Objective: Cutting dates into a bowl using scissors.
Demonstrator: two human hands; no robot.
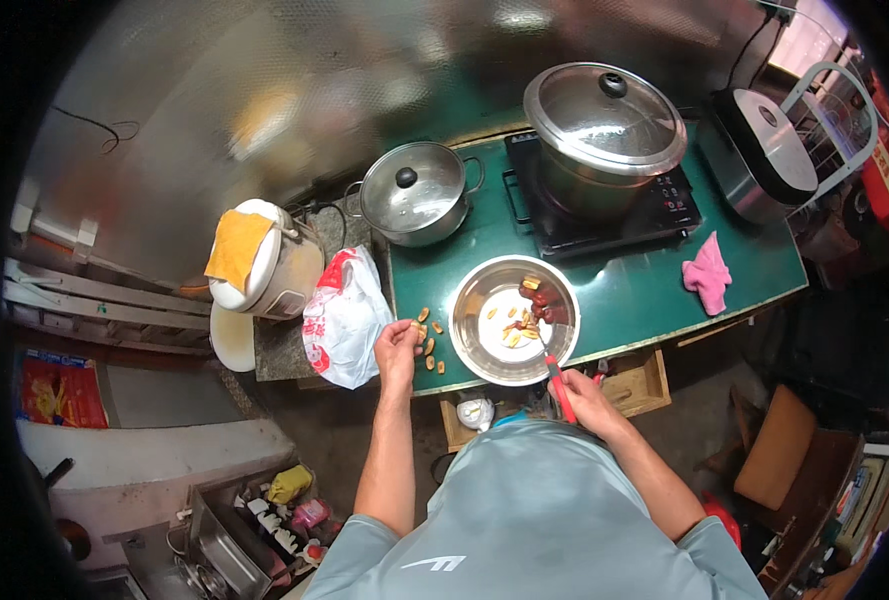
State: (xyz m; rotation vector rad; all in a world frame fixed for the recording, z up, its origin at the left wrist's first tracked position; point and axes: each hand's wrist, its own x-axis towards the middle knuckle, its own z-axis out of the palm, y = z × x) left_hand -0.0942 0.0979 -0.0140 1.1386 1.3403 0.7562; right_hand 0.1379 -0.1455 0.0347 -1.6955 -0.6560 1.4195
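Note:
My right hand (586,402) grips red-handled scissors (561,392) at the near right rim of a steel bowl (462,345). Their metal tip reaches over the rim into the bowl. Inside lie dark red dates (541,300) to the right and several pale yellow-brown cut pieces (514,336) around the middle. Left of the bowl, my left hand (396,352) is closed at the table's edge, its fingertips pinched on a small yellow-brown piece. Several similar pieces (429,346) are scattered on the green tabletop beside those fingers.
A white and red plastic bag (346,320) lies left of my left hand. Farther back stand a lidded pot (414,195) and a large lidded pot (604,130) on a black cooktop (604,232). A pink cloth (706,275) lies right. Below the edge, a wooden drawer (636,385) is pulled out.

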